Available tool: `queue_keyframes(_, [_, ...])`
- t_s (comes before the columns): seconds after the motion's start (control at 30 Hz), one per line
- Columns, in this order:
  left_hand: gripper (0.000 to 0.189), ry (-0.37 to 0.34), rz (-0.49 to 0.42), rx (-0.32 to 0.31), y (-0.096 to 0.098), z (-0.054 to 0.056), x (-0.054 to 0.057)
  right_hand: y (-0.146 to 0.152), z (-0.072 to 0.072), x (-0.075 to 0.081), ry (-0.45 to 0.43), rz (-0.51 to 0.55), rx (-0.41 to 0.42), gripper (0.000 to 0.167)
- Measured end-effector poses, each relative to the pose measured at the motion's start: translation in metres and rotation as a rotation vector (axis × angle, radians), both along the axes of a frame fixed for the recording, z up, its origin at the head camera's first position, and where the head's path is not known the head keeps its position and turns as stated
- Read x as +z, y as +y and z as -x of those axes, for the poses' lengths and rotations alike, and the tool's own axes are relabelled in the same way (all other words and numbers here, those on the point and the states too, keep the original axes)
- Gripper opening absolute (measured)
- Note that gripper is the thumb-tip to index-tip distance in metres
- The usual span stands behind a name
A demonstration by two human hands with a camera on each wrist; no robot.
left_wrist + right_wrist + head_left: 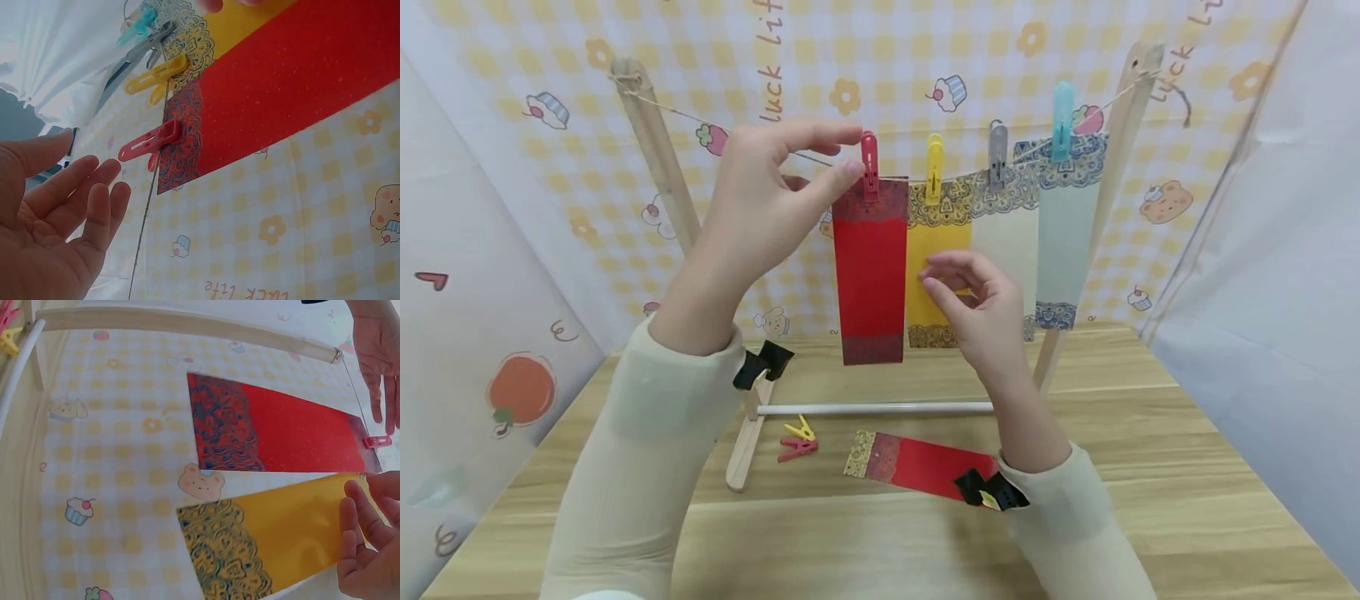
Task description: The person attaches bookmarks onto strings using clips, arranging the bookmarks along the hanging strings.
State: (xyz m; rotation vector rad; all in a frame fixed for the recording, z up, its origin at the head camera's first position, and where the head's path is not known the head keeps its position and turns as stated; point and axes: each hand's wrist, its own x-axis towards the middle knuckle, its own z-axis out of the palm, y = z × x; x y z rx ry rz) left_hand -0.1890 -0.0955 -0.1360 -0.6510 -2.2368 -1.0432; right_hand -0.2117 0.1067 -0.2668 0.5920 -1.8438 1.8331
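Note:
A red clothespin (869, 167) clips a red patterned card (871, 287) to the string. My left hand (763, 196) is raised beside that clothespin; in the left wrist view its fingers are spread apart from it, with nothing held. To the right hang a yellow card (936, 237) under a yellow clothespin (934, 171), a white card (1006, 250) under a grey clothespin (997, 154), and a pale blue card (1063, 242) under a light blue clothespin (1063, 121). My right hand (985, 312), loosely bent and holding nothing, hovers in front of the yellow card.
The string (681, 111) runs between two wooden posts (658, 146), joined low down by a white rod (872, 408). On the table lie a yellow clothespin (802, 428), a red clothespin (797, 448) and, partly under my right wrist, a red card (925, 462) with a gold patterned strip at its end.

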Motion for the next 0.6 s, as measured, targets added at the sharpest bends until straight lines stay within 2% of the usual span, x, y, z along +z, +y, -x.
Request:
queue_keyframes(0.33, [0.026, 0.098, -0.117, -0.06, -0.016, -0.012, -0.026, 0.016, -0.005, -0.018, -0.05, -0.062, -0.043, 0.019])
queue_keyframes(0.5, [0.026, 0.064, -0.147, -0.031, -0.025, -0.019, -0.044, 0.024, -0.006, -0.031, -0.093, -0.095, -0.047, 0.02])
queue_keyframes(0.6, [0.025, 0.03, -0.167, -0.007, -0.03, -0.023, -0.057, 0.027, -0.006, -0.038, -0.139, -0.077, -0.036, 0.021])
